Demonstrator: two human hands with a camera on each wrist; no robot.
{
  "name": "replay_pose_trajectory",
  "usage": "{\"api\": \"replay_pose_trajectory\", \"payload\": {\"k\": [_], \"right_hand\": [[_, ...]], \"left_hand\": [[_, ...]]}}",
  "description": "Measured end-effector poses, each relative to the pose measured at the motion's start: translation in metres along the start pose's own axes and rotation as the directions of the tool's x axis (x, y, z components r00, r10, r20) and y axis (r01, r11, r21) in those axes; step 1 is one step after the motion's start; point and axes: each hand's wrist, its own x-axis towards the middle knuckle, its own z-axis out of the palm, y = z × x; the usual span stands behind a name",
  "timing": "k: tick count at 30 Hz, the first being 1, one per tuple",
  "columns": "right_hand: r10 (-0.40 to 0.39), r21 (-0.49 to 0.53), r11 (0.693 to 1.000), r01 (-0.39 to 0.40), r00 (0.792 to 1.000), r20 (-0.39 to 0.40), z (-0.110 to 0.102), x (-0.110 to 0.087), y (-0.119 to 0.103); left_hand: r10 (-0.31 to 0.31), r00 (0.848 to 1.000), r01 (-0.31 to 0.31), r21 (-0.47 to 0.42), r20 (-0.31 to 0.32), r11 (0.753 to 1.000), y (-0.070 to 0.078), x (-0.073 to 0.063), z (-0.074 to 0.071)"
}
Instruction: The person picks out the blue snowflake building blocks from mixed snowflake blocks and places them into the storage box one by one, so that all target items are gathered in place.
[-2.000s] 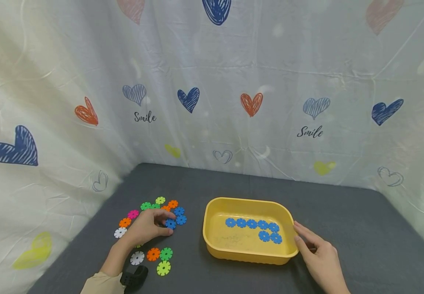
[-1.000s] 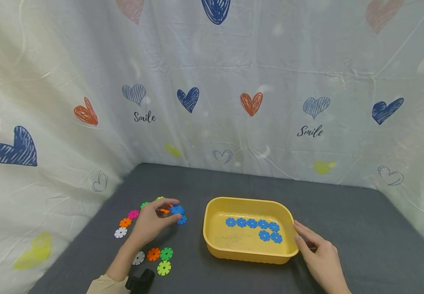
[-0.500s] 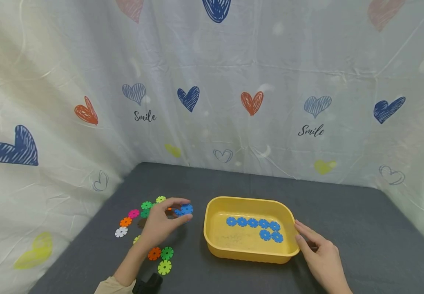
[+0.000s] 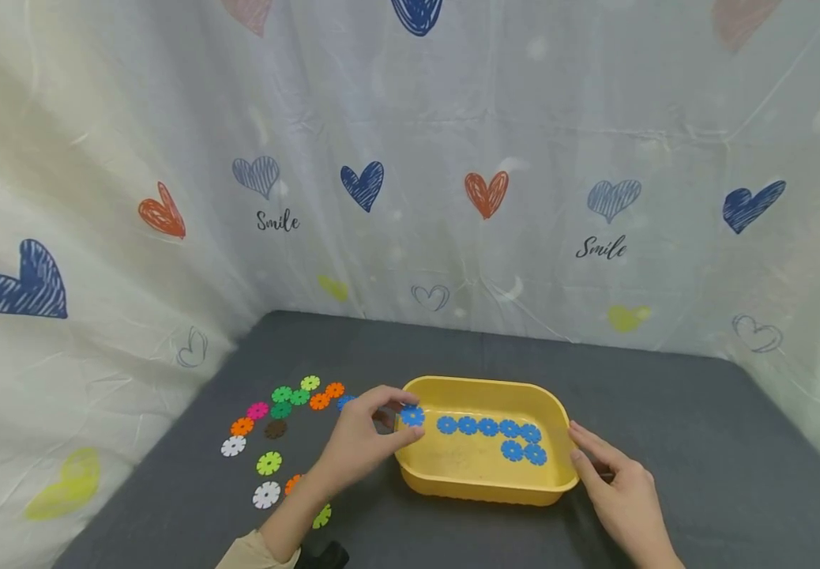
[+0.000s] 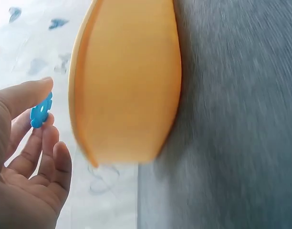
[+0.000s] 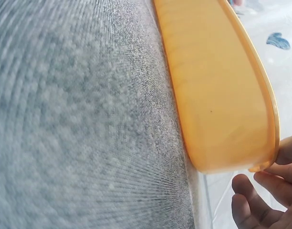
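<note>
My left hand (image 4: 360, 435) pinches a blue notched plastic disc (image 4: 412, 416) between thumb and fingertips, over the left rim of a yellow plastic tub (image 4: 481, 491). In the left wrist view the same blue disc (image 5: 41, 112) is seen nearly edge-on, apart from the tub wall (image 5: 129, 86). Inside the tub, several blue discs (image 4: 488, 427) lie in a row, with two more below its right end. The right hand (image 4: 619, 486) holds the tub's right end by the rim; its thumb and forefinger meet the lip in the right wrist view.
Left of the tub, loose discs lie on the dark cloth: orange (image 4: 242, 427), pink (image 4: 257, 410), green (image 4: 282, 394), brown (image 4: 276, 429), white (image 4: 266, 495) and yellow-green (image 4: 269, 463). A blue disc (image 4: 346, 402) is partly behind the left hand. A heart-printed curtain (image 4: 410, 158) hangs behind.
The left hand has lifted a blue disc from the loose pieces and carried it right to the tub's left rim. My right hand has stayed at the tub's right end.
</note>
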Motion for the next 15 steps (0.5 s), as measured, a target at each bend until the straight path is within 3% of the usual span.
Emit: {"api": "replay_pose_trajectory", "payload": {"k": [6,15], "right_hand": [[-0.025,-0.012,1.0,0.025,1.0,-0.014,0.0,0.0,0.0],[-0.007,-0.024,1.0,0.007,1.0,-0.006,0.0,0.0,-0.001]], "left_hand": [[0.074,0.995,-0.077,0.05,0.065,0.996,0.012,0.01,0.018],[0.066,0.979,-0.07,0.012,0.192,0.998,0.013,0.027,0.038]]}}
